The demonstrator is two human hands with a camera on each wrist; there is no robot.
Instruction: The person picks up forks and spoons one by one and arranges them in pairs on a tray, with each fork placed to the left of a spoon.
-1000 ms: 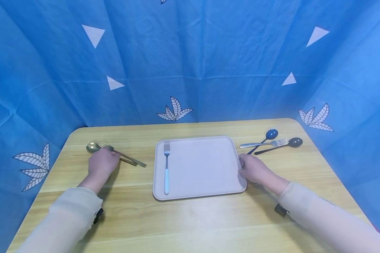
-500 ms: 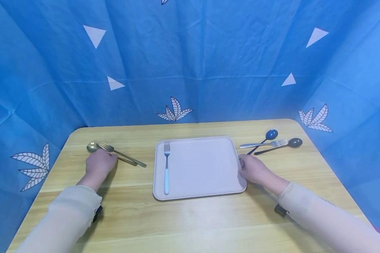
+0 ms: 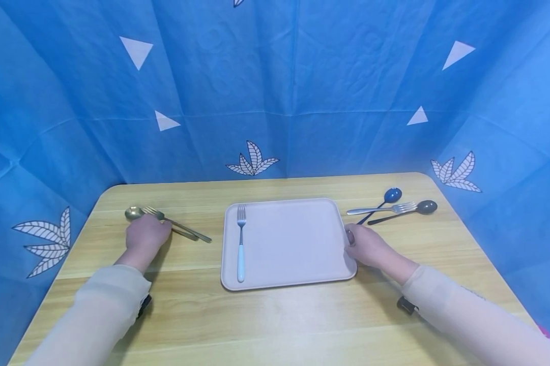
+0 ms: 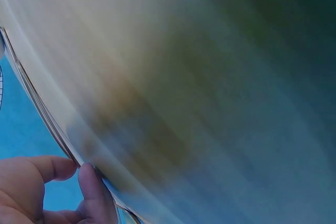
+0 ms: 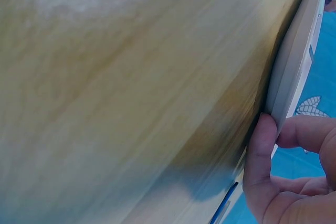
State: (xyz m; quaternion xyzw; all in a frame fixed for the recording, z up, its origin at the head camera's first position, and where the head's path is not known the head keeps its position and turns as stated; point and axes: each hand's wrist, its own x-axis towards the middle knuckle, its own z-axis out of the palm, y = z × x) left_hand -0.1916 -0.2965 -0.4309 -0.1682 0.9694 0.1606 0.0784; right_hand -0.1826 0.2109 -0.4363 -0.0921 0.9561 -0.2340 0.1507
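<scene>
Apparently pinching gold spoon (image 3: 133, 214) with left hand (image 3: 147, 236), nearer one; slanting right and near along handle, toward tray (image 3: 297, 244). Pinching tray's right edge with right hand (image 3: 370, 246).

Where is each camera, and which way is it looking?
Head: worn on the person's head, facing forward and down at the table, tray and gold spoon; the left hand, right hand and both sleeves show.
Left wrist: worn there, looking low across blurry wood; the left hand shows at bottom left, pinching near thin handles.
Right wrist: worn there, looking low along the table; the right hand shows, pinching the tray's edge.
Shared: head and right wrist both show the right hand on the tray.
</scene>
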